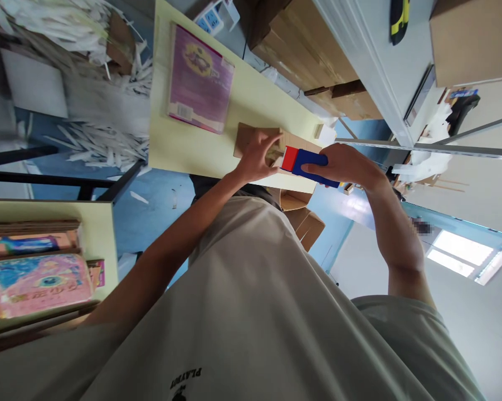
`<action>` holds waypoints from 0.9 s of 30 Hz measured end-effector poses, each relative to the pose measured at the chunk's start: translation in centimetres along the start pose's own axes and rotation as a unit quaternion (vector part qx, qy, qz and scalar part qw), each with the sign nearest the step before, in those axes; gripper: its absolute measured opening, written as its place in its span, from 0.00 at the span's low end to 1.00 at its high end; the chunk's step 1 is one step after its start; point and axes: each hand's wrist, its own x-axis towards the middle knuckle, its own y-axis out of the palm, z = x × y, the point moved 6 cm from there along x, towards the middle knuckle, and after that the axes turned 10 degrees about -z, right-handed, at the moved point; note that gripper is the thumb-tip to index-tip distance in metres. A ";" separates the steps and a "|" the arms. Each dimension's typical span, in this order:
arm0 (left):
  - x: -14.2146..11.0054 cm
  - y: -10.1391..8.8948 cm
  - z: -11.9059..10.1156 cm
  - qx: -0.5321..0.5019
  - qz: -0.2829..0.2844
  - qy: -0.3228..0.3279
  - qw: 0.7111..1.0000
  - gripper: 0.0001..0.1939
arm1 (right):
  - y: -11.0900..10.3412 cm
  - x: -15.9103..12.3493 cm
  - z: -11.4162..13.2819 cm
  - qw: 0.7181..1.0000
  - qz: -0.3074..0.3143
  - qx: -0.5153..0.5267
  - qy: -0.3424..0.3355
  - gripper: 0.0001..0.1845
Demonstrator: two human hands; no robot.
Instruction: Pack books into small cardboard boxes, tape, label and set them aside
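My left hand (259, 154) spans a small brown cardboard box (244, 137) on the pale yellow table (161, 147). Its thumb is toward my body and its curved fingers are on the far side, with a gap between them. Wrapped in my right hand (346, 162) is a blue block-shaped object (313, 165) with a red end section (290, 158); its exact kind is unclear. The red end points left, over the box and close to my left thumb. My hands hide part of the box.
A purple book (203, 81) lies at the table's left. Large cartons (305, 44) stand behind it. A yellow-black cutter (399, 22) rests on a grey shelf (370, 33). Paper strips (102, 145) litter the left; picture books (42, 284) lie on another table. An open carton (303, 223) is below.
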 end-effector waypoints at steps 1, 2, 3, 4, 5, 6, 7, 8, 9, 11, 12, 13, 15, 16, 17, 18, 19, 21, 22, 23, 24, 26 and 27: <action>0.5 0.4 -0.8 0.020 0.020 0.015 0.999 0.44 | 0.0 0.0 0.1 1.000 0.001 -0.007 -0.002 0.39; 1.0 0.8 -1.3 0.036 0.036 0.019 0.999 0.37 | 0.0 0.0 0.2 1.000 0.002 -0.012 -0.004 0.39; 1.5 1.2 -1.4 0.048 0.047 0.015 0.998 0.31 | 0.0 0.0 0.2 1.000 0.001 -0.017 -0.006 0.39; 1.8 1.4 -1.4 0.059 0.053 0.007 0.997 0.26 | 0.0 0.0 0.2 1.000 -0.001 -0.021 -0.007 0.40; 2.1 1.6 -1.2 0.067 0.054 -0.001 0.996 0.23 | 0.0 0.0 0.1 1.000 -0.003 -0.025 -0.008 0.40; 2.2 1.6 -0.9 0.072 0.053 -0.010 0.996 0.21 | 0.0 0.1 -0.1 1.000 -0.005 -0.028 -0.008 0.41; 2.2 1.5 -0.5 0.075 0.051 -0.017 0.996 0.21 | 0.1 0.2 -0.5 1.000 -0.007 -0.030 -0.008 0.42; 2.2 1.3 -0.2 0.080 0.050 -0.022 0.995 0.21 | 0.3 0.4 -0.9 0.999 -0.007 -0.031 -0.006 0.42; 2.0 1.1 0.0 0.086 0.052 -0.026 0.995 0.22 | 0.6 0.6 -1.5 1.000 -0.004 -0.030 -0.004 0.43; 1.8 0.8 0.3 0.103 0.062 -0.029 0.992 0.25 | 1.5 1.4 -2.9 1.000 0.007 -0.021 0.002 0.43; 1.8 0.6 0.4 0.112 0.065 -0.031 0.991 0.27 | 2.1 1.9 -3.6 1.000 0.015 -0.012 0.006 0.42; 1.8 0.5 0.4 0.118 0.068 -0.033 0.990 0.28 | 2.7 2.5 -4.3 1.000 0.023 -0.001 0.010 0.42; 2.0 0.3 0.2 0.124 0.065 -0.035 0.990 0.29 | 4.0 3.9 -5.7 0.999 0.033 0.020 0.016 0.41; 2.1 0.2 0.1 0.125 0.062 -0.036 0.990 0.29 | 4.6 4.7 -6.2 0.999 0.033 0.028 0.016 0.41; 2.2 0.1 0.0 0.126 0.059 -0.039 0.990 0.29 | 5.3 5.6 -6.6 0.999 0.032 0.033 0.013 0.41; 2.2 0.0 -0.1 0.128 0.057 -0.043 0.989 0.29 | 5.9 6.5 -7.0 0.999 0.030 0.037 0.007 0.41; 2.2 -0.1 -0.3 0.133 0.055 -0.046 0.988 0.29 | 6.6 7.4 -7.2 0.999 0.029 0.040 -0.001 0.42; 1.8 -0.3 -0.7 0.151 0.049 -0.051 0.986 0.30 | 7.8 9.0 -7.3 0.998 0.029 0.045 -0.020 0.43; 1.5 -0.4 -1.0 0.162 0.039 -0.053 0.985 0.29 | 8.3 9.6 -7.4 0.998 0.028 0.048 -0.030 0.43; 1.1 -0.4 -1.2 0.168 0.022 -0.058 0.984 0.29 | 8.7 10.1 -7.4 0.998 0.024 0.049 -0.038 0.43; 0.7 -0.4 -1.4 0.169 -0.004 -0.067 0.983 0.29 | 9.0 10.4 -7.5 0.998 0.019 0.049 -0.046 0.42; -0.3 -0.3 -1.4 0.158 -0.086 -0.103 0.978 0.28 | 9.5 10.9 -7.7 0.997 0.005 0.051 -0.064 0.41; -0.8 -0.1 -1.3 0.153 -0.136 -0.124 0.971 0.26 | 9.8 11.0 -7.9 0.996 -0.004 0.056 -0.075 0.40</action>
